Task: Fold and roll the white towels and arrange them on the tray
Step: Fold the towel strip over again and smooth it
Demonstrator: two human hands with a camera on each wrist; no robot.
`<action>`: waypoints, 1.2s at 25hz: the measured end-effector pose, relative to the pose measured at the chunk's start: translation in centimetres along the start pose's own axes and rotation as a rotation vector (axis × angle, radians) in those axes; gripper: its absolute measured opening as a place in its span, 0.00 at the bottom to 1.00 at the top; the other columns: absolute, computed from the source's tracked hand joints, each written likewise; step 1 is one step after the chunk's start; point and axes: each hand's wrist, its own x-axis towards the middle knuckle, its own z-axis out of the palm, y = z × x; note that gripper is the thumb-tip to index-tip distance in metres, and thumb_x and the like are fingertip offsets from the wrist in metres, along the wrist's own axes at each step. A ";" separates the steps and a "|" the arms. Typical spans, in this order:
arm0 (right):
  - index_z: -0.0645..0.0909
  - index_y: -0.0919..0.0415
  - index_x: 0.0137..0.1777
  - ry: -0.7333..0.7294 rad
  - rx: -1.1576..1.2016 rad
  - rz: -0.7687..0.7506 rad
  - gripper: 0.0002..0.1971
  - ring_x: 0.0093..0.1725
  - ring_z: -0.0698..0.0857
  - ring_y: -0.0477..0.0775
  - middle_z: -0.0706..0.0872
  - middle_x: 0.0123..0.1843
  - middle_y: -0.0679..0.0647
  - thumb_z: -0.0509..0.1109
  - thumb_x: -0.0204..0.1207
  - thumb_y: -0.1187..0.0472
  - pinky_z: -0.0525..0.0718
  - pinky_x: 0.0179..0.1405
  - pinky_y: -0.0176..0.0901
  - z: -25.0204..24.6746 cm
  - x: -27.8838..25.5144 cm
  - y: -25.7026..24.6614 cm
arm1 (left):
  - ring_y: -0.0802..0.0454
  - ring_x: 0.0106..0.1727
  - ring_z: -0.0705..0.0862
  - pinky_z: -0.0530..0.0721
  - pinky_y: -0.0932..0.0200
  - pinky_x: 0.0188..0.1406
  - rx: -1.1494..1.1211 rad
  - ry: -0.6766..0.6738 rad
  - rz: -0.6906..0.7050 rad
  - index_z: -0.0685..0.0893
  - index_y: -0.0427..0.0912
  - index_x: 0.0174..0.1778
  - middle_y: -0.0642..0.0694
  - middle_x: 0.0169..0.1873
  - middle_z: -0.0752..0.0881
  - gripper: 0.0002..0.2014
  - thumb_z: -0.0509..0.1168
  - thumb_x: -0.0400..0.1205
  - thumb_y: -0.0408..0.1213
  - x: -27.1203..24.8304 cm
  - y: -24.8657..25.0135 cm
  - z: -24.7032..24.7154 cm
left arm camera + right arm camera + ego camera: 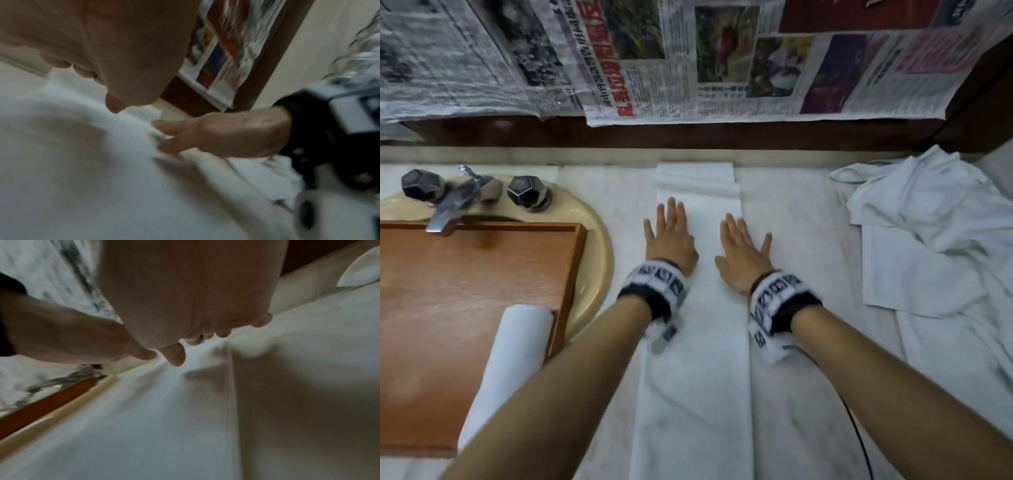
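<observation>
Here, the left hand point(671, 240) and right hand point(744, 255) press flat, fingers straight, on a folded white towel point(698, 377) beside the wooden tray point(448, 274), which holds one rolled towel point(510, 363); blurred wrist views seemingly agree.

Folded towel point(695, 342) lies lengthwise on the counter point(801, 394), both hands flat upon it: left hand point(671, 240), right hand point(744, 255). Left: tray point(448, 274) over the sink point(592, 260), carrying a rolled towel point(513, 356). Right: towel heap point(935, 240). Behind: newspapers point(688, 54).
</observation>
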 end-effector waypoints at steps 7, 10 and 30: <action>0.29 0.58 0.84 -0.002 0.077 0.213 0.33 0.83 0.29 0.48 0.23 0.83 0.47 0.41 0.88 0.47 0.37 0.78 0.76 5.4 -8.3 5.4 | 0.48 0.84 0.32 0.37 0.46 0.84 -0.132 -0.006 -0.168 0.34 0.42 0.84 0.45 0.83 0.30 0.30 0.39 0.90 0.47 -10.4 -8.0 6.1; 0.28 0.57 0.83 0.032 0.031 0.003 0.33 0.83 0.28 0.50 0.23 0.83 0.48 0.40 0.87 0.47 0.35 0.78 0.76 8.1 -11.7 0.6 | 0.50 0.83 0.30 0.33 0.47 0.82 -0.105 -0.006 0.108 0.34 0.45 0.84 0.50 0.80 0.27 0.29 0.40 0.90 0.48 -13.4 -4.3 7.1; 0.23 0.56 0.80 0.095 0.026 0.126 0.33 0.82 0.25 0.52 0.20 0.81 0.48 0.39 0.87 0.44 0.32 0.75 0.78 15.8 -21.3 -2.7 | 0.51 0.82 0.27 0.32 0.41 0.81 -0.037 0.036 0.074 0.30 0.48 0.83 0.50 0.82 0.27 0.32 0.30 0.85 0.55 -24.7 -9.8 12.1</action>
